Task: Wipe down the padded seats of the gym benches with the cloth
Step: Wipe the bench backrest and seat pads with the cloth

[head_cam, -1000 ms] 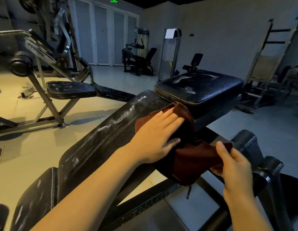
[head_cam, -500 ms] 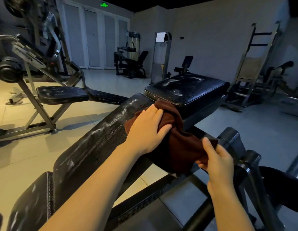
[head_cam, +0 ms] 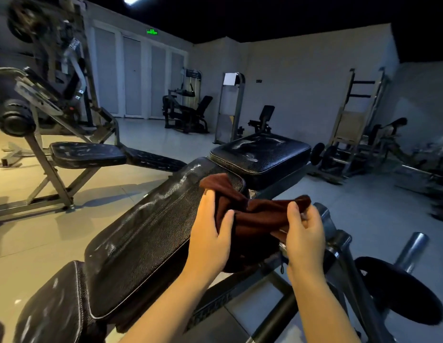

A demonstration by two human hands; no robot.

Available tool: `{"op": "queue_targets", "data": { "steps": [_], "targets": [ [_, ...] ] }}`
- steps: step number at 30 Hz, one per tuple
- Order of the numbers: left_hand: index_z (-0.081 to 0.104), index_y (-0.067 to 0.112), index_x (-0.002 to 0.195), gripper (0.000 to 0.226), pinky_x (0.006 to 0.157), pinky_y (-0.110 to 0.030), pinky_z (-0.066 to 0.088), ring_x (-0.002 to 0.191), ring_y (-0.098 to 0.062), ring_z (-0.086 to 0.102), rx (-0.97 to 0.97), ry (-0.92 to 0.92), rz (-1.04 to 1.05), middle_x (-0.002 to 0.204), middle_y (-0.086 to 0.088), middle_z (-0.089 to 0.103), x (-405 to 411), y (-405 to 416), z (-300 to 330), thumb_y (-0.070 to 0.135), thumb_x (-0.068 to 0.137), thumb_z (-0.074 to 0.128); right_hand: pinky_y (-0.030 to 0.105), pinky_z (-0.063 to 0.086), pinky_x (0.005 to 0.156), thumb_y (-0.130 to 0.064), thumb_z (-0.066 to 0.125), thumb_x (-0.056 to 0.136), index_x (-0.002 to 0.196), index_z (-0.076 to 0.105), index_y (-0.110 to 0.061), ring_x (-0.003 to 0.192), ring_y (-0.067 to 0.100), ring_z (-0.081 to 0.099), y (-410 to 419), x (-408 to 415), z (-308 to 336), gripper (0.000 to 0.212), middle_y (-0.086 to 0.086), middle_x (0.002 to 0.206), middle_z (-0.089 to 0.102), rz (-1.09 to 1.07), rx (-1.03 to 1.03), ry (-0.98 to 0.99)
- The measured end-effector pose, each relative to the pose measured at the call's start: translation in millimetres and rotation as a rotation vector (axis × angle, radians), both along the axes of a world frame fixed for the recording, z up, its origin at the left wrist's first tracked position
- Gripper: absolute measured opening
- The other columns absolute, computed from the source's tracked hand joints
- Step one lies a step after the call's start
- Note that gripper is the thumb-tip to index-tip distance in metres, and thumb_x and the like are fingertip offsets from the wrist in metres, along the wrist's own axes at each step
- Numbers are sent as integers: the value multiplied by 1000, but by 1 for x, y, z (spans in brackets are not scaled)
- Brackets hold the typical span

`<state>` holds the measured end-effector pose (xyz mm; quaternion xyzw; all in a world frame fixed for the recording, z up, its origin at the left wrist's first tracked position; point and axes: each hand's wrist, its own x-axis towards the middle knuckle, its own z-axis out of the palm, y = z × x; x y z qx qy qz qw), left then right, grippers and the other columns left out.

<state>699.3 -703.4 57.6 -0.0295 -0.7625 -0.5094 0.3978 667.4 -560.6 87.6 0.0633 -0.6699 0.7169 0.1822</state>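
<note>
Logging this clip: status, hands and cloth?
Left hand and right hand both grip brown cloth, bunched at long pad edge. Nothing in the way.

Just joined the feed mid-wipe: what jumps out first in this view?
Front and centre, both hands hold a dark red cloth stretched between them: left hand at its near end, right hand pinching the other. The cloth hangs over the upper end of a long black bench pad, with a square black seat pad just beyond.
</note>
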Motion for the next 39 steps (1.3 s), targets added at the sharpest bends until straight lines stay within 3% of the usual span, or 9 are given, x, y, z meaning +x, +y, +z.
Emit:
{"op": "queue_targets", "data": {
  "steps": [7,13,17,21,25,27,29,32,39],
  "targets": [
    [11,21,155,62,119,-22,8,145,2,5,-243,-52,0,161,10,10,-78,3,66,27,102,44,29,55,67,-27,49,100,92,59,-25,84,14,70,19,-53,35,12,0,93,67,41,-195,71],
    [-8,32,153,73,117,-30,16,149,-12,10,-554,-176,241,163,6,-6,-116,12,57,50,99,38,32,56,72,-29,49,100,92,58,-28,92,15,66,36,-104,37,12,0,98,66,-35,-212,91],
    [29,32,151,68,111,-34,30,139,-18,36,-637,-266,401,155,2,33,-106,22,53,63,92,15,30,54,74,-28,47,102,83,56,-28,74,4,62,23,-129,58,21,-7,81,63,-105,-193,161],
    [68,25,107,39,67,-31,52,83,-14,61,-754,-49,429,100,8,68,-93,20,54,46,90,40,23,45,66,-29,44,104,79,51,-27,66,2,52,9,-160,101,26,-9,74,53,-155,-222,234],
    [67,25,103,30,72,-34,52,91,-17,58,-802,19,452,104,7,62,-95,7,47,40,85,48,11,41,59,-37,41,104,98,60,-25,66,-4,56,-3,-186,119,24,-7,84,61,76,449,325],
    [60,26,116,39,86,-33,46,109,-19,52,-725,3,468,121,4,55,-101,0,39,45,83,50,18,45,81,-45,38,102,123,62,-25,97,2,60,-8,-196,109,38,-5,116,66,172,1003,328],
    [50,30,126,49,92,-28,38,116,-11,47,-616,-16,403,126,11,51,-104,-5,34,52,83,50,32,26,113,-47,31,103,140,50,-32,135,10,41,-10,-195,96,45,-7,145,50,159,1311,433],
    [47,35,128,52,94,-20,33,114,1,45,-512,-9,322,120,23,49,-105,-7,35,56,80,52,34,3,120,-46,24,104,145,38,-43,147,6,16,-9,-183,87,43,-14,156,30,278,1366,498],
    [57,28,115,48,91,-19,29,109,-8,49,-609,10,393,117,12,53,-104,-8,30,54,75,57,42,-3,121,-56,17,101,148,27,-46,148,5,3,-2,-172,89,49,-25,158,16,387,1568,578]
  ]
}}
